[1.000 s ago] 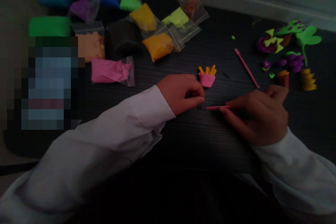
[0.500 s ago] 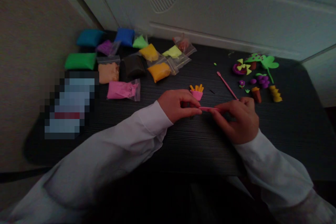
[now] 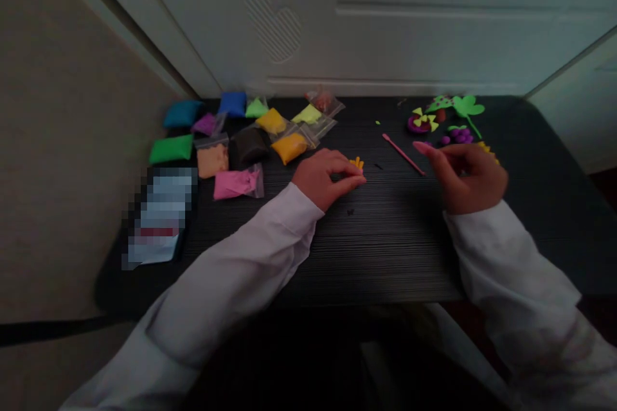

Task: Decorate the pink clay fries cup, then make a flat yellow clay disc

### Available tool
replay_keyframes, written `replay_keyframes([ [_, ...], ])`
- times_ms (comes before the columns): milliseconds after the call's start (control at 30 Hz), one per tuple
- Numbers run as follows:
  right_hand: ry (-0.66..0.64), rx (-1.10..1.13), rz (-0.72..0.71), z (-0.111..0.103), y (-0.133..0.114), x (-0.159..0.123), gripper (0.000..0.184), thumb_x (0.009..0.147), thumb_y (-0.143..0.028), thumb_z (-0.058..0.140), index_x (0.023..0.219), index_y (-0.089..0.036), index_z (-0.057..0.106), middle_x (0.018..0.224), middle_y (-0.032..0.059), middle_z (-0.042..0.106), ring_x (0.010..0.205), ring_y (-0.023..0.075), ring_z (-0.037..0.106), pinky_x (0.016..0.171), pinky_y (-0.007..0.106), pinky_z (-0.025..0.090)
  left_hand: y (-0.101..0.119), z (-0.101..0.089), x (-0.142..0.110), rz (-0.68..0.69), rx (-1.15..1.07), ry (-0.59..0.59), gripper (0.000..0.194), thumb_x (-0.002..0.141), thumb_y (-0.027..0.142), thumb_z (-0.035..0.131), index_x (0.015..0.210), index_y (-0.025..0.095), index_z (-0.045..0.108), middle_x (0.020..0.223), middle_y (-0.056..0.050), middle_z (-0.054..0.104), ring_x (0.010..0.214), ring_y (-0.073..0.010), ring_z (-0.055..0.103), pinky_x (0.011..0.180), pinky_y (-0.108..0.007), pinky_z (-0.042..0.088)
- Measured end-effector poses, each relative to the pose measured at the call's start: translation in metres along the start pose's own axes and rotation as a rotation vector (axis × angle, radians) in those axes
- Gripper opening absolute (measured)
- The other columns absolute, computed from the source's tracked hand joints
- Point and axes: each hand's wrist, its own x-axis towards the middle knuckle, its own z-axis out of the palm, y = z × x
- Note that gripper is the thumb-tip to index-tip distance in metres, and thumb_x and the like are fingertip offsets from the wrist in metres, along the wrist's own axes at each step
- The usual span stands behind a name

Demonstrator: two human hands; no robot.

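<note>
My right hand (image 3: 475, 176) is raised above the table at the right, its fingers closed on a pink modelling tool (image 3: 424, 148), whose flat tip points left. My left hand (image 3: 324, 180) is over the middle of the table, thumb and forefinger pinched; anything between them is too small to make out. Just behind those fingertips are clay french fries (image 3: 357, 163), yellow sticks in a pink holder mostly covered by the hand. A second pink stick tool (image 3: 403, 155) lies between my hands, towards the back.
Bags of coloured clay, including pink (image 3: 237, 183), black (image 3: 249, 145) and green (image 3: 171, 149), spread over the left. A phone (image 3: 161, 215) lies in front of them. Back right are small clay models: a purple bowl (image 3: 417, 125), grapes (image 3: 461, 135), a green flower (image 3: 467, 106). Dark scraps (image 3: 350, 212) dot the tabletop.
My hands have come apart: the right took the pink tool to the right and up, out of the left fingers. A dark scrap now shows below my left hand. The view has shifted.
</note>
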Motion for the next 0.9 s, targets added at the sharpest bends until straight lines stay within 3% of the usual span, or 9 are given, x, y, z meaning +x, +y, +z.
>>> replay_keyframes([
  [200, 0.046, 0.056, 0.069, 0.005, 0.003, -0.001, 0.025, 0.067, -0.043, 0.058, 0.069, -0.018, 0.062, 0.051, -0.0023, 0.052, 0.047, 0.0095, 0.044, 0.051, 0.027, 0.036, 0.018, 0.013, 0.044, 0.188, 0.543, -0.231, 0.021, 0.077, 0.032, 0.048, 0.076, 0.02, 0.066, 0.079, -0.004, 0.064, 0.085, -0.0207, 0.047, 0.069, -0.036, 0.031],
  [467, 0.024, 0.105, 0.06, 0.001, 0.001, 0.001, 0.023, 0.068, -0.041, 0.058, 0.071, -0.018, 0.062, 0.055, -0.0006, 0.058, 0.049, 0.0104, 0.048, 0.053, 0.026, 0.037, 0.006, 0.031, 0.073, 0.16, 0.675, -0.466, 0.016, 0.072, 0.03, 0.053, 0.072, 0.02, 0.066, 0.078, -0.005, 0.064, 0.088, -0.0228, 0.046, 0.069, -0.036, 0.028],
  [733, 0.05, 0.133, 0.078, 0.003, 0.003, 0.001, 0.025, 0.069, -0.041, 0.057, 0.074, -0.017, 0.061, 0.056, -0.001, 0.057, 0.049, 0.0096, 0.046, 0.052, 0.026, 0.037, 0.014, 0.034, 0.068, 0.237, 0.705, -0.453, 0.018, 0.076, 0.024, 0.047, 0.072, 0.017, 0.062, 0.082, -0.005, 0.063, 0.087, -0.0206, 0.05, 0.069, -0.034, 0.032],
  [900, 0.107, 0.139, 0.094, 0.003, 0.0, 0.002, 0.024, 0.067, -0.042, 0.059, 0.068, -0.018, 0.061, 0.053, -0.0018, 0.055, 0.049, 0.0097, 0.046, 0.05, 0.026, 0.037, 0.017, 0.006, 0.068, 0.146, 0.606, -0.37, 0.021, 0.077, 0.029, 0.045, 0.08, 0.016, 0.061, 0.085, -0.006, 0.063, 0.086, -0.019, 0.051, 0.071, -0.031, 0.035],
])
